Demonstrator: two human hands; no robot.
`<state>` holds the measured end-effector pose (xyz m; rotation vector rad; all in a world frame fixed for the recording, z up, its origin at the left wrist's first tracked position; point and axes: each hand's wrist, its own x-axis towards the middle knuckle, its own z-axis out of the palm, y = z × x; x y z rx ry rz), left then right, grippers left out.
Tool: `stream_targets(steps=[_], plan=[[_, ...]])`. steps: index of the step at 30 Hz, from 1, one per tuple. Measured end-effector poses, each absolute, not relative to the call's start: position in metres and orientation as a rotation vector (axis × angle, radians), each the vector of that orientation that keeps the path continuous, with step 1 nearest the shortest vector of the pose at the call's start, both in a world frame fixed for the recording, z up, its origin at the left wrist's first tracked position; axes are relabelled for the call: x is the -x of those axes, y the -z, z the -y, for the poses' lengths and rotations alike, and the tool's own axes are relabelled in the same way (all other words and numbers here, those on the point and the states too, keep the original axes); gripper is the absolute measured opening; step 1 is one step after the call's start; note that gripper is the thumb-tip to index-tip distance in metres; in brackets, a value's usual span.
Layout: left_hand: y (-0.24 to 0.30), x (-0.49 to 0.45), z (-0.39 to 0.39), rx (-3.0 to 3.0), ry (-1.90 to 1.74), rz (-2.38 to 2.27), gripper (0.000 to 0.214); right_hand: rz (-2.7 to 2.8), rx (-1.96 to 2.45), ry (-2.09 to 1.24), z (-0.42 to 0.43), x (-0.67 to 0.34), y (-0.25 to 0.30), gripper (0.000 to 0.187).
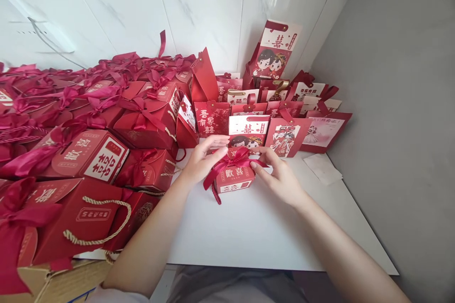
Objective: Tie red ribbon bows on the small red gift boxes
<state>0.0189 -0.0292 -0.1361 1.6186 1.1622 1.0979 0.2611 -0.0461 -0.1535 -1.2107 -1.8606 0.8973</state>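
Ribbon (239,157) is tied in a bow over a small red box (234,177), which is set on the white table (241,236) between the hands. The left hand (204,160) is held loosely wide beside the bow's left side. The right hand (279,173) is narrowed at its right end; whether ribbon is pinched cannot be told. Bow-topped boxes (95,151) are stacked at left; paper bags (213,120) are stood on the far side.
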Motion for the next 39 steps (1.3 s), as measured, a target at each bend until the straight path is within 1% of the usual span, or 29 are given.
stream_targets(steps=[3,6,8,9,11,13,14,15,17,19,21,22,25,28,32,34,35,36,38,39], plan=[[0.136,-0.015,0.027,-1.597,-1.188,-1.124,0.028,1.832,1.157,-0.883,0.053,-0.264,0.145,0.032],[0.138,-0.012,0.026,-1.654,-1.192,-1.113,0.025,1.871,1.100,-0.983,0.059,-0.270,0.136,0.028],[0.139,-0.010,0.025,-1.702,-1.166,-1.061,0.023,1.952,1.151,-0.976,0.060,-0.273,0.132,0.031],[0.139,-0.009,0.024,-1.730,-1.156,-1.029,0.023,1.988,1.210,-0.869,0.060,-0.274,0.130,0.033],[0.140,-0.008,0.023,-1.786,-1.134,-0.951,0.025,2.043,1.286,-0.472,0.059,-0.272,0.126,0.039],[0.141,-0.006,0.024,-1.801,-1.117,-0.829,0.032,2.116,1.179,-0.118,0.060,-0.262,0.122,0.042],[0.142,-0.006,0.024,-1.784,-1.113,-0.757,0.037,2.192,1.061,-0.032,0.062,-0.254,0.120,0.043],[0.142,-0.006,0.025,-1.762,-1.103,-0.691,0.041,2.293,0.922,-0.016,0.065,-0.245,0.120,0.043],[0.141,-0.008,0.027,-1.717,-1.084,-0.621,0.046,2.491,0.706,0.066,0.071,-0.222,0.121,0.037],[0.140,-0.010,0.029,-1.677,-1.062,-0.643,0.044,2.585,0.657,0.271,0.078,-0.198,0.128,0.028],[0.139,-0.013,0.030,-1.627,-1.069,-0.693,0.039,2.574,0.684,0.489,0.084,-0.177,0.138,0.026],[0.139,-0.014,0.031,-1.601,-1.082,-0.714,0.036,2.538,0.727,0.533,0.085,-0.170,0.143,0.026],[0.141,-0.017,0.029,-1.576,-1.131,-0.780,0.030,2.426,0.795,0.561,0.087,-0.161,0.154,0.024],[0.147,-0.020,0.027,-1.608,-1.193,-0.836,0.024,2.378,0.783,0.482,0.085,-0.169,0.152,0.021],[0.155,-0.024,0.024,-1.572,-1.165,-0.813,0.022,2.312,0.790,0.161,0.080,-0.188,0.142,0.019],[0.157,-0.024,0.023,-1.502,-1.104,-0.772,0.023,2.329,0.813,0.028,0.080,-0.194,0.138,0.014],[0.157,-0.023,0.023,-1.460,-1.077,-0.748,0.026,2.366,0.826,0.021,0.082,-0.194,0.138,0.012],[0.156,-0.022,0.022,-1.423,-1.055,-0.725,0.030,2.414,0.843,0.064,0.083,-0.193,0.138,0.016],[0.155,-0.021,0.021,-1.379,-1.030,-0.694,0.035,2.479,0.897,0.251,0.087,-0.187,0.142,0.029],[0.155,-0.020,0.021,-1.373,-1.023,-0.685,0.036,2.480,0.926,0.351,0.088,-0.183,0.144,0.032]])
